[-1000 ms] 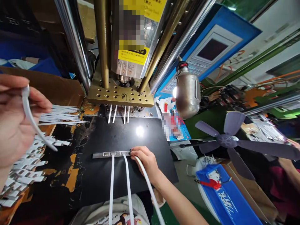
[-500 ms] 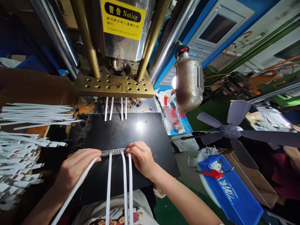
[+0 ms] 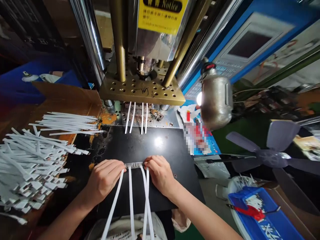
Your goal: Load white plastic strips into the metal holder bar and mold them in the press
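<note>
Spanning gap between two hands, narrow slotted silver metal bar [image 3: 135, 165] sits on or just above smooth black board [image 3: 183, 163]. Four flat flexible white cables [image 3: 131, 200] trail from it toward wearer, right-hand two crossing. Left hand [image 3: 106, 180] pinches bar's left end; right hand [image 3: 160, 173] pinches right end, fingers curled. Beyond, perforated brass-coloured metal plate [image 3: 140, 91]. Far left, tangled heap of white metal-tipped cables [image 3: 37, 173].
</note>
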`<state>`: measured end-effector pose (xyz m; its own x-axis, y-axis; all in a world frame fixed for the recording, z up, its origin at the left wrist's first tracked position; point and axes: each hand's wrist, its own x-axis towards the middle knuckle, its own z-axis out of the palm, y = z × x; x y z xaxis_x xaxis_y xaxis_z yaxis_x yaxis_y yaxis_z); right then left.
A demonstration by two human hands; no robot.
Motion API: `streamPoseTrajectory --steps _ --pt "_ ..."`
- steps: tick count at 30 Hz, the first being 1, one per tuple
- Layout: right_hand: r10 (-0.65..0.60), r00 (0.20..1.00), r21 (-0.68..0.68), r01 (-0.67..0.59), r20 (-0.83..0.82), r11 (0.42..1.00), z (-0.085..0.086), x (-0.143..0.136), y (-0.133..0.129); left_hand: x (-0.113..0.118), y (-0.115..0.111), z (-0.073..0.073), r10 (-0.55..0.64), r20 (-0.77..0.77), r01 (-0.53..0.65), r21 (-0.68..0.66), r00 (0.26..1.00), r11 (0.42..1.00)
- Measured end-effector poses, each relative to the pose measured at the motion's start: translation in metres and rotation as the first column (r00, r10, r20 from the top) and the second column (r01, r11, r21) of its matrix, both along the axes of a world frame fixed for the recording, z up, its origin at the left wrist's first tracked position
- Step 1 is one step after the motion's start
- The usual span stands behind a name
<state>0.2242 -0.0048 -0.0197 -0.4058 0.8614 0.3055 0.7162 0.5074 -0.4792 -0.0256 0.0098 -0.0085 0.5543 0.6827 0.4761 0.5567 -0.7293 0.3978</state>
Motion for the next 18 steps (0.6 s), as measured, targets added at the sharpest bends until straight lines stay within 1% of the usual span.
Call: streamPoseTrajectory --steps 1,2,3,4,5,6,7,8,9,11,13,14,16,18 --pt "0.069 0.996 -0.05 -0.067 0.048 0.997 0.007 0.005 0.006 0.001 0.0 -0.001 -0.001 0.006 0.001 0.004 1.0 1.0" --pt "0.186 0.979 -0.116 -0.176 0.083 0.978 0.015 0.011 0.015 0.001 0.0 -0.003 0.001 0.015 -0.001 0.007 1.0 1.0" --pt "0.317 0.943 -0.181 -0.296 0.1 0.938 0.024 0.018 0.028 0.001 0.001 -0.005 0.004 0.026 -0.004 0.006 1.0 1.0" --pt "0.416 0.903 -0.222 -0.386 0.11 0.895 0.033 0.024 0.044 0.002 0.001 -0.007 0.009 0.041 -0.009 0.006 0.999 1.0" --pt "0.442 0.886 -0.23 -0.405 0.141 0.885 0.041 0.03 0.065 0.002 0.001 -0.009 0.015 0.054 -0.015 -0.002 0.998 1.0" --pt "0.397 0.899 -0.205 -0.359 0.187 0.91 0.048 0.035 0.089 0.001 0.001 -0.011 0.021 0.063 -0.02 -0.013 0.998 1.0" --pt "0.247 0.934 -0.137 -0.218 0.257 0.966 0.052 0.038 0.116 0.001 0.001 -0.013 0.026 0.066 -0.024 -0.027 0.997 0.999" --pt "0.035 0.94 -0.052 -0.018 0.341 0.998 0.054 0.04 0.144 0.001 0.001 -0.014 0.033 0.063 -0.031 -0.038 0.997 0.999" --pt "-0.094 0.929 0.004 0.099 0.358 0.995 0.055 0.04 0.173 0.001 0.001 -0.016 0.045 0.055 -0.043 -0.045 0.997 0.998" --pt "-0.232 0.91 0.077 0.219 0.343 0.973 0.05 0.037 0.225 0.0 0.001 -0.018 0.065 0.018 -0.064 -0.054 0.998 0.996" --pt "-0.293 0.904 0.123 0.268 0.312 0.956 0.041 0.032 0.263 -0.001 0.002 -0.02 0.083 -0.017 -0.084 -0.055 0.996 0.995" --pt "-0.314 0.902 0.143 0.283 0.297 0.948 0.036 0.03 0.275 -0.001 0.002 -0.022 0.086 -0.031 -0.088 -0.061 0.996 0.994" --pt "-0.333 0.905 0.175 0.295 0.266 0.939 0.025 0.028 0.29 -0.004 0.003 -0.027 0.086 -0.045 -0.089 -0.074 0.995 0.993" --pt "-0.329 0.917 0.202 0.286 0.226 0.937 0.015 0.03 0.294 -0.006 0.005 -0.034 0.079 -0.066 -0.084 -0.081 0.995 0.993"
